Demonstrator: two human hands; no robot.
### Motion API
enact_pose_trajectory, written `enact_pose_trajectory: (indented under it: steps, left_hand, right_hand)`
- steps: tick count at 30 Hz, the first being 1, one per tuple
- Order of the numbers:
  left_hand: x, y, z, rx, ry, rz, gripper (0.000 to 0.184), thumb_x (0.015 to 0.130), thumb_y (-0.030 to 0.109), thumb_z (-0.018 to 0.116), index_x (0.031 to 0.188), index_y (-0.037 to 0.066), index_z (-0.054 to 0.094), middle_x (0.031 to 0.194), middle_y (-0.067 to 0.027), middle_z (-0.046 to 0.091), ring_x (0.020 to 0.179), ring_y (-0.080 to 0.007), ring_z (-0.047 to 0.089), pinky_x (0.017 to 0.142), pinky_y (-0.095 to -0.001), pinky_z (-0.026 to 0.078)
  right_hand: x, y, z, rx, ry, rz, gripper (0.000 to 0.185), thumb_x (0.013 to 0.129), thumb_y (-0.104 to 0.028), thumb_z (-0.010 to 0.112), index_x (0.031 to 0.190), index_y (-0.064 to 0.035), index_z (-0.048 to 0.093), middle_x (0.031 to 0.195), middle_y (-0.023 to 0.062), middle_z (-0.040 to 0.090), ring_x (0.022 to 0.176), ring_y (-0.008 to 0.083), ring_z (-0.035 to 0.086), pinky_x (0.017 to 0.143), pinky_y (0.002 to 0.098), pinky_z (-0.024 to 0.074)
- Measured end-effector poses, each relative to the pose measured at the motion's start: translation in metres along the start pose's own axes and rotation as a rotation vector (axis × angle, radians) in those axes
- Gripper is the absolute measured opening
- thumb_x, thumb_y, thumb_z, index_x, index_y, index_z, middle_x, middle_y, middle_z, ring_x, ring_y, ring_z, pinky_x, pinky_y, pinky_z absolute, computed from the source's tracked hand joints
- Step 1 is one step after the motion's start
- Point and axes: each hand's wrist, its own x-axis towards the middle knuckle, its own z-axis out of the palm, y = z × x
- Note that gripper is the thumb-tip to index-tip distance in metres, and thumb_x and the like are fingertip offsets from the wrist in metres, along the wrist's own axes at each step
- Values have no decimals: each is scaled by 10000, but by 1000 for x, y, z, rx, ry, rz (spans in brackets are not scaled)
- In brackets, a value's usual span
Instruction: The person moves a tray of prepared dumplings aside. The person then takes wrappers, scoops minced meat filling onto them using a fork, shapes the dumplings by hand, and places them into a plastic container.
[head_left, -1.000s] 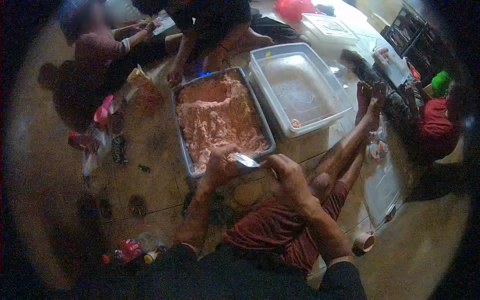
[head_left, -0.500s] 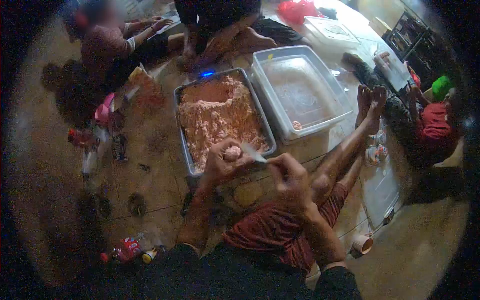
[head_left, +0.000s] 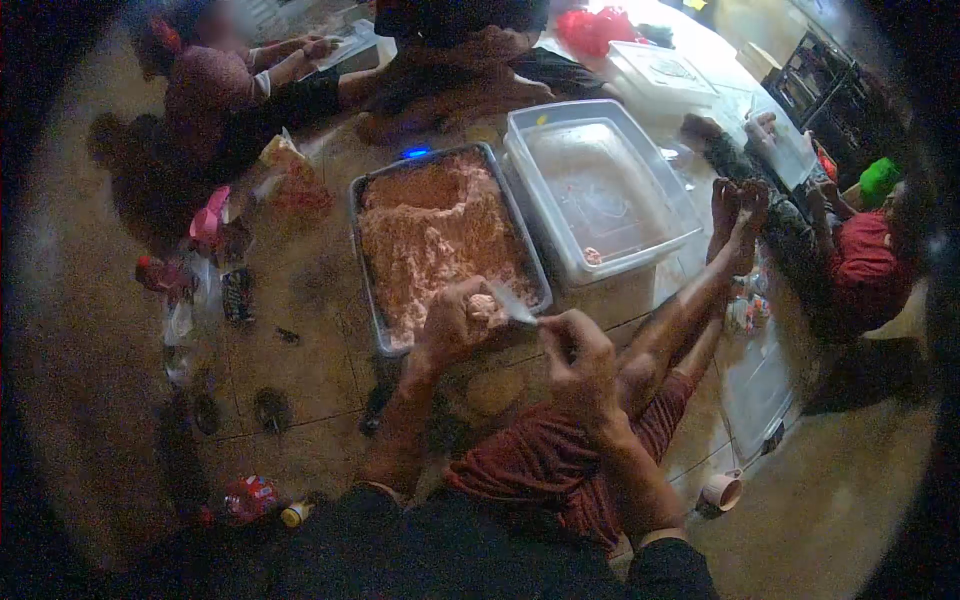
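Observation:
My left hand is closed round a small pale pink ball of paste, over the near edge of a dark-rimmed tub. Pink minced paste fills much of that tub, with a hollow at its far end. My right hand pinches the handle of a light-coloured spoon, whose blurred head is beside the ball. To the right of the tub stands a clear plastic box with one small pink lump in its near corner.
People sit on the floor at the upper left, top centre and right. A lidded box and a red bag are at the top. A cup is at lower right, a bottle at lower left. Bare legs stretch right of the tub.
The ball has come into view in my left hand, and that hand has shifted slightly right. The spoon has tilted. A co-worker's hand has left the tub's far left corner.

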Motion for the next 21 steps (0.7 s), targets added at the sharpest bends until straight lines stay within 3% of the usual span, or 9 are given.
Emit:
enact_pose_trajectory:
  steps: [3, 4, 6, 8, 12, 14, 16, 19, 21]
  left_hand:
    - [0, 28, -1, 24, -9, 90, 298, 836, 315, 799, 880, 59, 653, 771, -128, 688, 711, -212, 672, 662, -373, 523]
    - [-1, 33, 1, 77, 44, -12, 309, 834, 322, 807, 886, 59, 654, 770, -127, 685, 713, -205, 669, 666, -363, 524]
    - [3, 38, -1, 130, 107, -113, 320, 832, 329, 816, 892, 59, 655, 769, -125, 682, 715, -199, 667, 671, -353, 524]
    - [-1, 38, -5, -242, 149, 43, 340, 824, 333, 827, 903, 52, 653, 747, -113, 672, 690, -194, 655, 654, -350, 518]
    - [-1, 42, 3, 187, 37, -142, 281, 815, 244, 839, 866, 52, 640, 737, -89, 641, 688, -185, 638, 622, -352, 489]
    - [2, 0, 11, 62, 88, -182, 278, 809, 235, 848, 850, 59, 636, 738, -87, 626, 694, -179, 631, 621, -350, 482]
    - [-1, -4, 3, 9, 186, -26, 304, 802, 257, 866, 857, 61, 639, 758, -77, 638, 706, -170, 632, 623, -342, 486]
    - [-3, 60, -4, 6, 236, -35, 315, 799, 259, 883, 878, 67, 647, 816, -54, 658, 740, -145, 632, 643, -324, 494]
    - [-6, 42, -12, -142, 109, 90, 299, 807, 251, 874, 894, 66, 656, 820, -40, 664, 736, -140, 630, 656, -323, 498]
  right_hand:
    - [2, 33, 21, 5, -21, -212, 89, 918, -33, 660, 992, 18, 664, 880, 167, 689, 787, 230, 688, 718, 338, 531]
    - [1, 29, 17, 4, -19, -211, 89, 918, -33, 660, 992, 18, 664, 880, 167, 689, 787, 230, 688, 718, 338, 531]
    - [2, 14, 5, -51, -43, -116, 89, 916, -16, 659, 995, 25, 662, 879, 153, 687, 779, 210, 675, 716, 331, 530]
    - [-2, 10, 2, -1, -3, -9, 92, 920, -15, 661, 1005, 22, 661, 875, 144, 681, 781, 208, 673, 715, 329, 528]
    - [-2, 21, 16, 112, -114, -125, 88, 934, -27, 660, 1012, 14, 666, 832, 102, 657, 750, 157, 630, 676, 298, 503]
    - [-2, 7, 3, 99, -110, 82, 85, 950, -31, 641, 1022, 6, 668, 837, 79, 657, 754, 120, 598, 672, 271, 481]
    - [-2, 2, -7, 127, -76, 161, 90, 972, -49, 621, 1026, 7, 665, 830, 42, 643, 771, 93, 571, 681, 250, 460]
    - [-5, 12, -13, 163, 20, 213, 90, 984, -50, 608, 1018, 21, 650, 832, 22, 641, 803, 92, 580, 712, 249, 470]
    - [-9, 11, -8, 190, 12, 205, 82, 981, -44, 613, 1018, 20, 649, 833, 26, 647, 804, 94, 584, 717, 250, 473]
